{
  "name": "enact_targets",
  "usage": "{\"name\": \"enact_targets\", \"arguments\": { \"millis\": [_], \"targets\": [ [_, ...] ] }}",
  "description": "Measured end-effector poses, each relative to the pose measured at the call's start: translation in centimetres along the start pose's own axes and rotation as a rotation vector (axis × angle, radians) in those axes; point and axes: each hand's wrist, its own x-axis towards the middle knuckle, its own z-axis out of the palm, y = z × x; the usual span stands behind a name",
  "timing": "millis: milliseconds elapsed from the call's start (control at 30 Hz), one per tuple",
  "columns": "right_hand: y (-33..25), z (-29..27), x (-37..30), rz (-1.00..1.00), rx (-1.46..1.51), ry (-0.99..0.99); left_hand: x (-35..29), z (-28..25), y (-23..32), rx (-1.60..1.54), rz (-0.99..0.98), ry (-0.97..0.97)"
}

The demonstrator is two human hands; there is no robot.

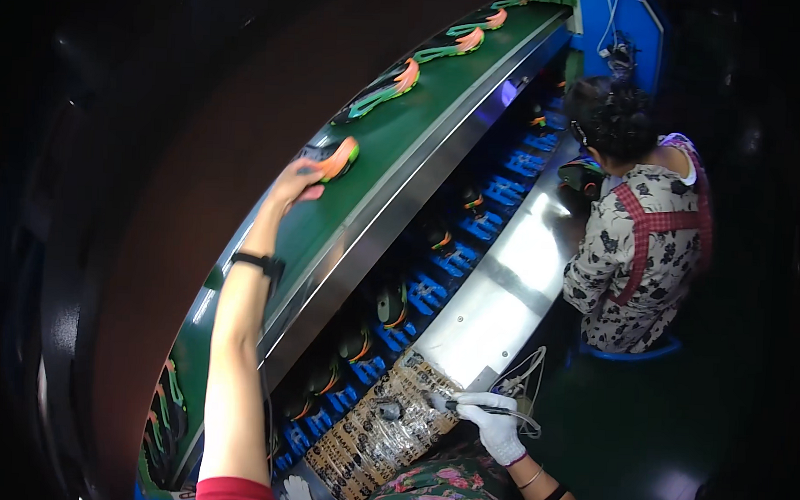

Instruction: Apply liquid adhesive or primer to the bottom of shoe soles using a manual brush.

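My bare left hand (pixel 297 183) reaches up over the green conveyor belt. Its thumb and fingers close on the near side of a shoe sole (pixel 339 161), coral and lime at one end and dark at the other. My right hand (pixel 496 427), in a white glove, grips a slim dark-handled brush (pixel 450 404) with a pale tip. A cable or hose trails beside that hand. The brush tip is over a work surface covered with patterned brown paper and clear film (pixel 384 443). A small dark lump (pixel 390 410) sits on this covering.
More coral-and-green soles (pixel 390 89) lie farther along the belt (pixel 368 165). Below its metal edge, dark shoes (pixel 391 304) stand by a row of blue holders (pixel 428 291). A co-worker (pixel 652 223) sits at the metal bench (pixel 495 293) on the right. A white glove (pixel 299 493) lies near my left arm.
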Motion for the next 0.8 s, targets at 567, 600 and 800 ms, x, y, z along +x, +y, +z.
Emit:
{"name": "enact_targets", "arguments": {
  "millis": [567, 600, 800],
  "targets": [
    [-2.2, 4.5, -1.5, 0.123, 0.031, -0.328, -17.8, -5.2, -8.0, -0.179, -0.158, 0.137],
    [-2.2, 4.7, -1.6, 0.120, 0.024, -0.337, -17.5, -5.5, -8.3, -0.101, -0.174, 0.092],
    [-3.5, 5.2, -1.7, -0.037, -0.109, -0.314, -27.0, -4.1, -6.0, -0.823, -0.339, -0.028]
  ]
}}
